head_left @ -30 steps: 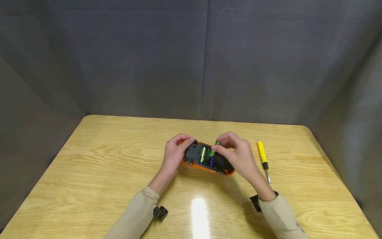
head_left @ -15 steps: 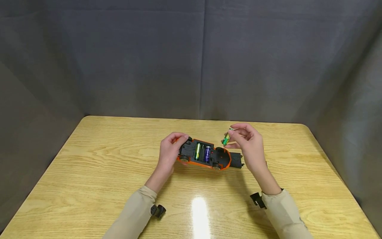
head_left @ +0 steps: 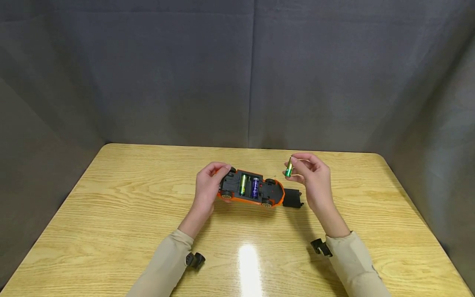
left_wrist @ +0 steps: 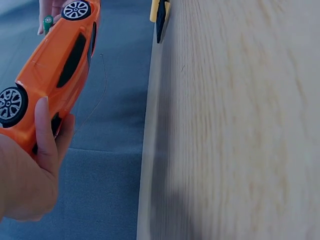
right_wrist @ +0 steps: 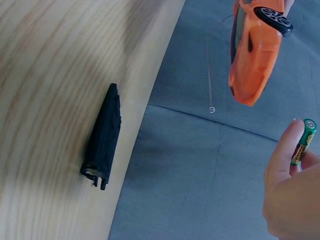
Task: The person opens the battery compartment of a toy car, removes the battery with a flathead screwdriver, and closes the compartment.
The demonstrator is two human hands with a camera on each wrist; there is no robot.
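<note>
An orange toy car [head_left: 272, 198] lies underside up, just above the table [head_left: 111, 206]. My left hand [head_left: 218, 181] grips its left end. Its open battery bay holds a green battery [head_left: 243, 184] and a blue battery [head_left: 255, 186]. My right hand [head_left: 297, 169] is right of the car and apart from it, pinching a second green battery [head_left: 289, 169] upright between thumb and fingers. In the left wrist view my thumb [left_wrist: 46, 132] presses the car's orange body [left_wrist: 55, 70]. The right wrist view shows the pinched battery [right_wrist: 302, 142] below the car [right_wrist: 255, 50].
A black battery cover [head_left: 292, 199] lies on the table just right of the car and shows again in the right wrist view, cover [right_wrist: 102, 137]. A yellow-handled screwdriver [left_wrist: 159, 15] lies further right. Grey cloth walls [head_left: 237, 74] enclose the table.
My right hand has lifted a green battery out of the car's bay and carried it up and to the right. The car has shifted slightly left, uncovering the black cover.
</note>
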